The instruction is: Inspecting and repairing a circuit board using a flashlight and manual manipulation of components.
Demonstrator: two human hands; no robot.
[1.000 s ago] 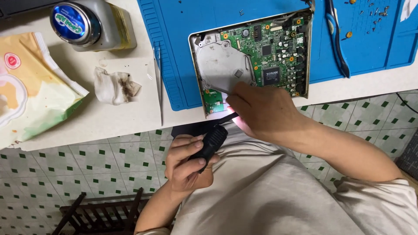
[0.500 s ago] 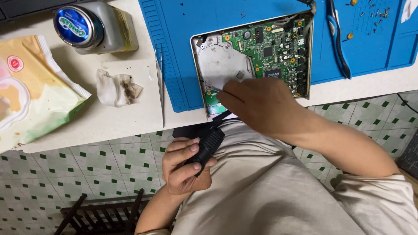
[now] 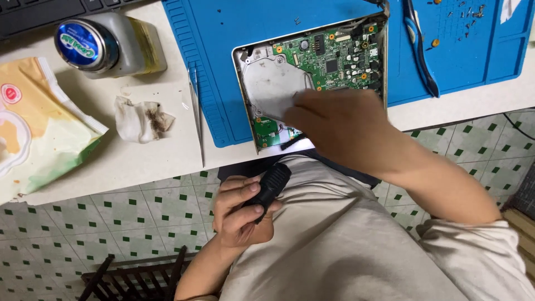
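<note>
Looking down, I see my right hand point(image 3: 340, 125), fingers flat, resting on the opened device point(image 3: 312, 78) at twelve o'clock on the blue mat point(image 3: 212, 67). My left hand point(image 3: 239, 214) grips a black tool point(image 3: 270, 187). The exposed circuit board point(image 3: 334, 56) looks fragile; I would hold the stiff metal edges.

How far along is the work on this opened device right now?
Done: the device lies open on the blue mat, green circuit board and metal plate bare, with a soiled wipe and tweezers beside it. In hand: the right hand rests over the plate; the left hand grips a black tool below the table. Left: the cover is not back on.
</note>
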